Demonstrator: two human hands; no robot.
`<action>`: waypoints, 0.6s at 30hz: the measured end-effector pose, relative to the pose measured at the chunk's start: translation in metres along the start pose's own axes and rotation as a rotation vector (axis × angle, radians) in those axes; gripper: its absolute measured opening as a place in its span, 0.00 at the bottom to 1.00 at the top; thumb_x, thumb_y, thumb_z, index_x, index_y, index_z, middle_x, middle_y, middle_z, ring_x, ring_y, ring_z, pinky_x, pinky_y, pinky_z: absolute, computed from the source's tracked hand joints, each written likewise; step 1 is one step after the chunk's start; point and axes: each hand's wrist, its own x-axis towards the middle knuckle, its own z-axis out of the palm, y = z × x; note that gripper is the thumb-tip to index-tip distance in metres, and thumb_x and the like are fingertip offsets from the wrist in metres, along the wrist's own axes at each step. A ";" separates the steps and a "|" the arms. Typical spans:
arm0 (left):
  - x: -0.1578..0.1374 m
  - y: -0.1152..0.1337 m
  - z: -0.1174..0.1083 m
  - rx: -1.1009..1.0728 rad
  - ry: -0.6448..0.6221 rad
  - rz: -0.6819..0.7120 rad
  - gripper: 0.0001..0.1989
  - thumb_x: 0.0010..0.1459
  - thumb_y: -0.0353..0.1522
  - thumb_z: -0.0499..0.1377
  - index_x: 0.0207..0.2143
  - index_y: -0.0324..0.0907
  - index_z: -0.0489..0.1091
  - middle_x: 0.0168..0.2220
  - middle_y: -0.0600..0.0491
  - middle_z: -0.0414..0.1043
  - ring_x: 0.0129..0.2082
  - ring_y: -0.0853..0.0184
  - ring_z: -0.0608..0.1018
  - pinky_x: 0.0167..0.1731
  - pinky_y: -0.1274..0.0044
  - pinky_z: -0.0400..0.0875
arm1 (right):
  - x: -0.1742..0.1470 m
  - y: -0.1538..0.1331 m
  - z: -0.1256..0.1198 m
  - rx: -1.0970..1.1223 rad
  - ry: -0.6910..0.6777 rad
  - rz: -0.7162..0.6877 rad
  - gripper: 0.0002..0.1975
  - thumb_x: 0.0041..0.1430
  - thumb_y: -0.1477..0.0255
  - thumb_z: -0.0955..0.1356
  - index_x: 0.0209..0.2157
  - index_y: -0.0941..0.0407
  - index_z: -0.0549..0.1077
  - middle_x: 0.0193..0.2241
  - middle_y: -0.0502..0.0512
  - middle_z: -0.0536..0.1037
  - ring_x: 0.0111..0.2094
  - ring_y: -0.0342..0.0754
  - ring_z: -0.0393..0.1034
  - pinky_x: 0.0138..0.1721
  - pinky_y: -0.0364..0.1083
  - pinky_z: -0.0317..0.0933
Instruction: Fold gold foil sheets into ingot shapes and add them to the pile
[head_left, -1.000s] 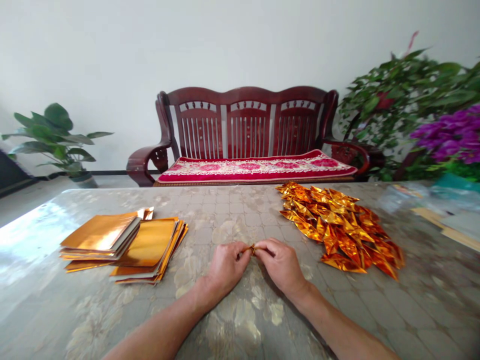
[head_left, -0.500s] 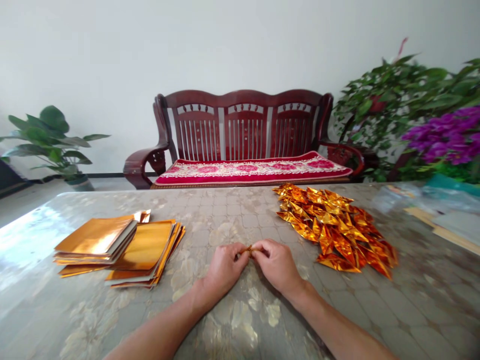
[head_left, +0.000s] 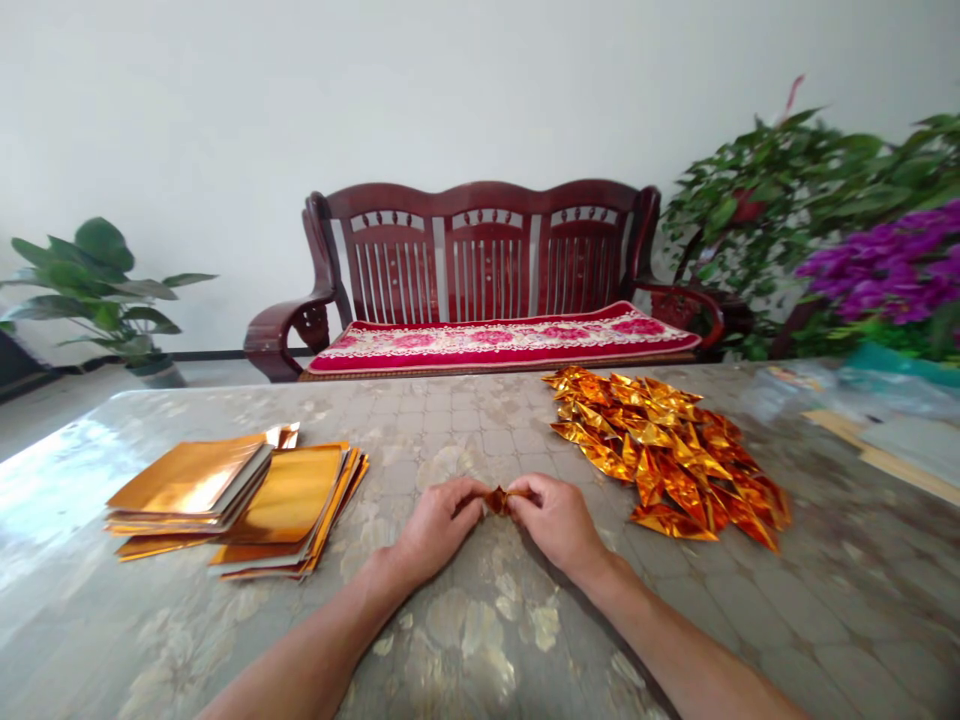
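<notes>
Patterned worktop (head_left: 750,640) spans the foreground; beyond its far edge stands a dark red wooden settee (head_left: 487,200), fitted with a red floral seat cover (head_left: 495,340), against a pale wall (head_left: 480,90). A potted plant (head_left: 97,280) is positioned to the left of the settee; leafy foliage (head_left: 787,180) and purple flowers (head_left: 885,265) occupy the right side. The workpiece, a small folded foil piece (head_left: 498,499), is located near the middle of the worktop, between both hands. Left hand (head_left: 442,515): grip together, thumb and fingertips clamped on the left end of the workpiece. Right hand (head_left: 555,515): grip together, thumb and fingertips clamped on the right end. Whether the workpiece touches the worktop cannot be determined. Two stacks of flat gold sheets, the outer stack (head_left: 187,475) and the inner stack (head_left: 289,495), lie to the left of the hands and overlap at their adjoining edges. A pile of pointed foil pieces (head_left: 667,450) lies to the right, well apart from the stacks. Clear plastic wrapping (head_left: 787,388) rests near the far right of the worktop.
</notes>
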 end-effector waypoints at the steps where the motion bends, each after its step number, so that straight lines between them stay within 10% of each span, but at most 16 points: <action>1: 0.000 -0.002 0.002 -0.051 0.009 0.000 0.11 0.59 0.28 0.53 0.41 0.44 0.74 0.37 0.56 0.79 0.38 0.68 0.79 0.42 0.77 0.71 | 0.000 0.000 0.000 0.002 -0.002 0.004 0.09 0.53 0.73 0.65 0.26 0.53 0.78 0.25 0.49 0.80 0.26 0.45 0.72 0.27 0.40 0.59; 18: -0.002 -0.004 0.005 -0.133 0.052 0.005 0.07 0.59 0.29 0.57 0.39 0.42 0.72 0.34 0.55 0.78 0.33 0.70 0.78 0.35 0.79 0.71 | 0.000 0.003 0.001 0.044 -0.013 0.032 0.08 0.53 0.74 0.66 0.28 0.54 0.78 0.25 0.49 0.80 0.27 0.45 0.73 0.29 0.41 0.60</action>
